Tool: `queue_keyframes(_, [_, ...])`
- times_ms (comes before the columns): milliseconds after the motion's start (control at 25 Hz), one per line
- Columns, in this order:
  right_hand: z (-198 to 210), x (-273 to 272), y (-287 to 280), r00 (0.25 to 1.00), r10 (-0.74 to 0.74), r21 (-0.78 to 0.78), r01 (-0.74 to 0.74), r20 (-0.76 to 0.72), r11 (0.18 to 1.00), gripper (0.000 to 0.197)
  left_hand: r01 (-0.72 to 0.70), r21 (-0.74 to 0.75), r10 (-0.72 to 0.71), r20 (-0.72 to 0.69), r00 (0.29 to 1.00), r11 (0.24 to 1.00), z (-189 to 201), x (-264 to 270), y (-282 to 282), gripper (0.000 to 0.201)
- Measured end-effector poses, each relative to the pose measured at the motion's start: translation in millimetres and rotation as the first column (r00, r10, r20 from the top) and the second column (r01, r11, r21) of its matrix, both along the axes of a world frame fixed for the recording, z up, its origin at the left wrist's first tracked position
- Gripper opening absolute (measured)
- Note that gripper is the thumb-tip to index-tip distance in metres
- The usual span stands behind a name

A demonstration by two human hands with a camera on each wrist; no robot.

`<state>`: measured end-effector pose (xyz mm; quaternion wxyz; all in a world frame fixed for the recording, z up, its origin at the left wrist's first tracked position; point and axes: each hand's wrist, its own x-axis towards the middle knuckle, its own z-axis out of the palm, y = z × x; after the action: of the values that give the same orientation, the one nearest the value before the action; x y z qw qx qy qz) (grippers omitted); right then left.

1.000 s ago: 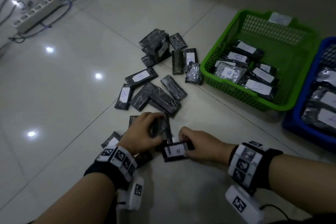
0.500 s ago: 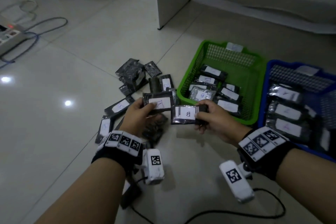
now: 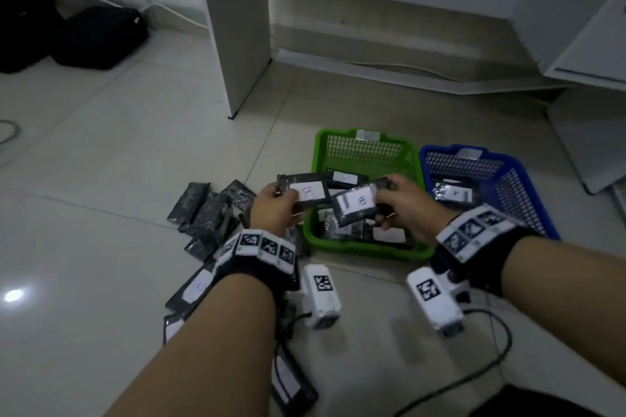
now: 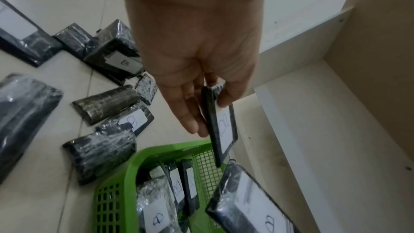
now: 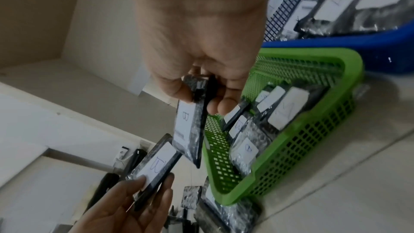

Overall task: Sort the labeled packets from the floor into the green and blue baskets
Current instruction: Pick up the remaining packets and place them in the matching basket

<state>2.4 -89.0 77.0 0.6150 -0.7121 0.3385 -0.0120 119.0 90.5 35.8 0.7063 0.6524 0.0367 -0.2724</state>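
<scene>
Labeled packets, dark plastic-wrapped slabs with white stickers, are the subject. In the head view, the left hand (image 3: 276, 210) grips one packet (image 3: 306, 192) by its left end and the right hand (image 3: 404, 208) grips a second packet (image 3: 355, 205) by its right end. Both are held label-up above the near part of the green basket (image 3: 364, 249), probably so the letters can be read before dropping them. The blue basket (image 3: 528, 179) sits just to the right, touching or nearly so, also holding labeled packets. More packets lie scattered on the floor (image 3: 101, 179) to the left and under the left forearm.

In the left wrist view, the left hand's fingers (image 4: 188, 112) lie straight along the back of the packet while the thumb clamps its labeled face, marked B. It hangs tilted over the green basket's corner, with other B packets below.

In the right wrist view, the right hand's thumb and curled fingers (image 5: 224, 107) pinch the end of its B packet, which hangs edge-down beside the basket's rim. The left hand's packet, also B, appears lower left. Both seem destined for green.
</scene>
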Motion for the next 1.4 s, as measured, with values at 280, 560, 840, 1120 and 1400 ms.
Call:
queue_keyframes(280, [-16, 30, -67, 0.995, -0.099, -0.180, 0.097, -0.003, 0.979, 0.024, -0.079, 0.098, 0.063, 0.150, 0.987, 0.992, -20, 8, -22, 0.028])
queue_keyframes(560, [-117, 80, -105, 0.988, 0.108, -0.177, -0.126, -0.111, 0.976, 0.014, -0.044, 0.307, -0.039, 0.260, 0.965, 0.951, -61, 12, -79, 0.024])
queue_keyframes(840, [-146, 95, -125, 0.995, 0.102, -0.063, -0.102, -0.001, 0.993, 0.014, -0.072, 0.492, -0.124, 0.355, 0.926, 0.868, -70, 22, -126, 0.032])
queue_keyframes(1120, [-158, 105, -120, 0.987, 0.151, -0.113, -0.155, -0.044, 0.981, 0.026, 0.010, 0.757, -0.453, 0.380, 0.807, 0.653, -66, 17, -133, 0.036])
queue_keyframes(1400, [-124, 99, -65, 0.976, 0.167, -0.427, -0.211, -0.139, 0.879, 0.022, -0.227, 0.722, -0.311, 0.529, 0.790, 0.654, -61, -34, -16, 0.020])
